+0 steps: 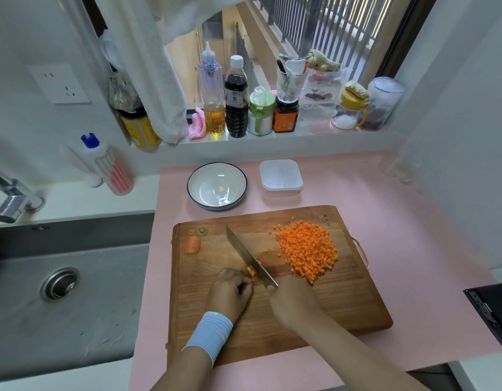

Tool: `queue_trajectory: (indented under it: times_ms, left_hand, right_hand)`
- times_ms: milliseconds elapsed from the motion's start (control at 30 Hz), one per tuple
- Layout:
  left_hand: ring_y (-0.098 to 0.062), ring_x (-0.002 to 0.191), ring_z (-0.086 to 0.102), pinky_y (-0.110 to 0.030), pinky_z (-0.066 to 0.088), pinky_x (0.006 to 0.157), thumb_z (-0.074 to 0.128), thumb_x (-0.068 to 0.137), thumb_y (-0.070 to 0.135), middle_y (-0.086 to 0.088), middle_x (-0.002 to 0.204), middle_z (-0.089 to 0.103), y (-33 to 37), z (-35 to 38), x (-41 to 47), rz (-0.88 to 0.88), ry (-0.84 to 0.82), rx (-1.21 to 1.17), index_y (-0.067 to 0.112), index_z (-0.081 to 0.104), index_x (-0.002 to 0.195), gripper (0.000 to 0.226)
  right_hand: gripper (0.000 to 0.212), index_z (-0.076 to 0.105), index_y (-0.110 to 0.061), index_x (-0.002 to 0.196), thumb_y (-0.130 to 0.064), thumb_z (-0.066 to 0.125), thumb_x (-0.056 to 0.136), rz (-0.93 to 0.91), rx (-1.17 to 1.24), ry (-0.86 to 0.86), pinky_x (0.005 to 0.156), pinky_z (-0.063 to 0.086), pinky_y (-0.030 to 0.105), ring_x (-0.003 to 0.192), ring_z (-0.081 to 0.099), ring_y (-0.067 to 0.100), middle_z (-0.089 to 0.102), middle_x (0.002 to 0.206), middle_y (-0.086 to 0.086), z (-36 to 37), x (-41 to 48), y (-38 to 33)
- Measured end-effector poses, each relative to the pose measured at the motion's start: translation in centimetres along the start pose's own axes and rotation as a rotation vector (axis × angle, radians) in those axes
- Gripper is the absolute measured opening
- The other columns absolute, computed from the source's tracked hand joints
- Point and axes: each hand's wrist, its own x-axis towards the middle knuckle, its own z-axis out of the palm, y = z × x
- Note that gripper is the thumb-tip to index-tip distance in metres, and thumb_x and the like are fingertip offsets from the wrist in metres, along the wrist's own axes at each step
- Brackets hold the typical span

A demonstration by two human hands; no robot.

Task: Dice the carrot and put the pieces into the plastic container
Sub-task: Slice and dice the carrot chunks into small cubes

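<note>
A wooden cutting board (pixel 300 314) lies on the pink counter. A heap of diced carrot (pixel 307 249) covers its right part. My left hand (pixel 230 292) presses down on a few carrot strips (pixel 251 270) near the board's middle. My right hand (pixel 293 301) grips the handle of a knife (pixel 248 255), whose blade rests against the strips on their right side. A carrot end piece (pixel 193 245) and a green stem slice (pixel 202 230) lie at the board's far left. The clear plastic container (pixel 281 179) stands with a lid on it behind the board.
A white bowl with a dark rim (pixel 216 185) sits left of the container. A steel sink (pixel 60 292) and tap (pixel 12 198) lie to the left. Bottles and jars (pixel 235 100) line the windowsill. A black box (pixel 492 314) sticks in at the right edge.
</note>
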Motion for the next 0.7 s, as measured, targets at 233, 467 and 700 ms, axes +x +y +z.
queue_trajectory:
  times_ms: [233,467,700]
  left_hand:
    - [-0.007,0.077,0.054,-0.006,0.035,0.074,0.082,0.067,0.007,0.010,0.070,0.066,0.0,-0.1,-0.1,-0.049,-0.003,0.000,0.021,0.072,0.066,0.018]
    - [-0.007,0.076,0.054,-0.005,0.035,0.075,0.082,0.067,0.007,0.012,0.070,0.066,0.0,0.1,-0.3,-0.061,0.015,-0.005,0.022,0.071,0.066,0.018]
    - [-0.007,0.079,0.057,-0.006,0.038,0.078,0.084,0.067,0.008,0.013,0.075,0.068,-0.4,0.3,-0.3,-0.039,0.042,-0.036,0.022,0.074,0.070,0.017]
  right_hand:
    - [0.029,0.070,-0.016,0.106,-0.036,0.049,0.101,-0.024,-0.113,0.019,0.076,0.046,0.029,0.104,0.066,0.027,0.071,0.108,0.007,0.3,-1.2,0.5]
    - [0.027,0.070,-0.017,0.100,-0.035,0.050,0.101,-0.016,-0.032,-0.038,0.069,0.042,0.027,0.093,0.067,0.026,0.069,0.094,0.004,0.3,-1.4,1.3]
    - [0.023,0.062,-0.019,0.087,-0.034,0.051,0.100,0.020,0.020,-0.078,0.068,0.041,0.027,0.090,0.067,0.028,0.069,0.091,0.006,0.7,-0.9,1.2]
